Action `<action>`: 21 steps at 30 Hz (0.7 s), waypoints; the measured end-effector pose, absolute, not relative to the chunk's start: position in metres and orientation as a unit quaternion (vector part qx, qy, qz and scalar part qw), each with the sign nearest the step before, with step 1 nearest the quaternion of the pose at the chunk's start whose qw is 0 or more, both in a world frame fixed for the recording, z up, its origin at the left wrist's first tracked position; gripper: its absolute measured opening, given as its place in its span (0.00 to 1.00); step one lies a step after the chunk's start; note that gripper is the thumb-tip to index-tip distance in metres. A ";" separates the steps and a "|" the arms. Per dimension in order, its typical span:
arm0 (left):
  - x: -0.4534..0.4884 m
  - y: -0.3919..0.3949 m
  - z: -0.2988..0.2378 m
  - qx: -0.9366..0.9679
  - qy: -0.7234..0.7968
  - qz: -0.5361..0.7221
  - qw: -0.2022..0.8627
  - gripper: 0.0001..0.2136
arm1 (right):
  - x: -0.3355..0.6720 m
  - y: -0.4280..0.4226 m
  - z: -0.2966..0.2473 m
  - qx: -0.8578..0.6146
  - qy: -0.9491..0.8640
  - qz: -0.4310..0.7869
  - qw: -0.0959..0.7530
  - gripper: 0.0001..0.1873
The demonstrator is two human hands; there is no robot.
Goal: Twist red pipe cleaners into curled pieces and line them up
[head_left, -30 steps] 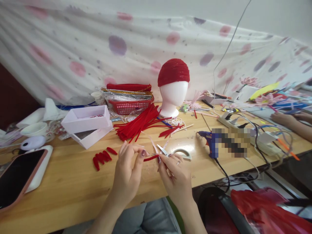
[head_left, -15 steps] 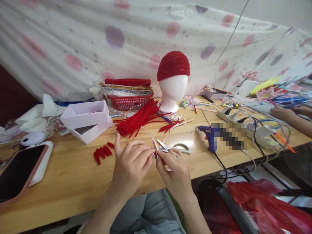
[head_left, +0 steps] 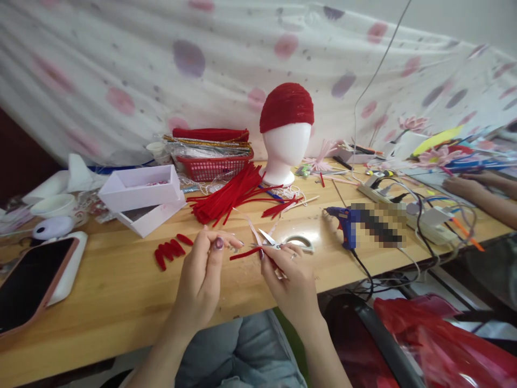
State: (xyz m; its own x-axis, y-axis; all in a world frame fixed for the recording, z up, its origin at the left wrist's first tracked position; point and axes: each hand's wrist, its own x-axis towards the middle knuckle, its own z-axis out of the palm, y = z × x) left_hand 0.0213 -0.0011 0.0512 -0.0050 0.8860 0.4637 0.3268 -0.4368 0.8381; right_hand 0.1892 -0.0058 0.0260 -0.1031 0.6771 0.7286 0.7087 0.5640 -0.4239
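A short red pipe cleaner point(head_left: 244, 254) sticks out leftward from the pinched thumb and fingers of my right hand point(head_left: 291, 269). My left hand point(head_left: 205, 269) is off to the left of its free end, holding nothing, with thumb and index finger apart. Just behind my right fingers, scissors point(head_left: 299, 243) lie on the table with their blades spread, partly hidden by that hand. Several small red fuzzy pieces point(head_left: 169, 252) lie in a row left of my left hand. Farther back is a loose bundle of long red pipe cleaners point(head_left: 226, 196).
A white foam head point(head_left: 286, 148) wearing a red cap stands at the back, beside a red basket point(head_left: 214, 166). White boxes point(head_left: 141, 188) and a phone point(head_left: 34, 283) are on the left. Rightward are a blue glue gun point(head_left: 345, 223), a power strip point(head_left: 428, 226) and another person's hands point(head_left: 464, 188).
My left hand has let go and moved left, away from my right hand. The red pipe cleaner between them now shows. My right hand has stayed nearly in place.
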 end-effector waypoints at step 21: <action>-0.006 0.005 0.058 0.563 0.555 0.550 0.270 0.28 | 0.202 -0.004 0.026 -0.453 -0.764 -0.017 0.458 0.11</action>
State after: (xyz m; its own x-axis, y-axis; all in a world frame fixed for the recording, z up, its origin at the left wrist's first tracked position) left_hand -0.0056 0.0055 0.0578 -0.2206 0.9217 0.3190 0.3274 -0.2381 0.9144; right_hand 0.2019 -0.0039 0.0258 -0.1688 0.6780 0.7154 0.7083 0.5881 -0.3903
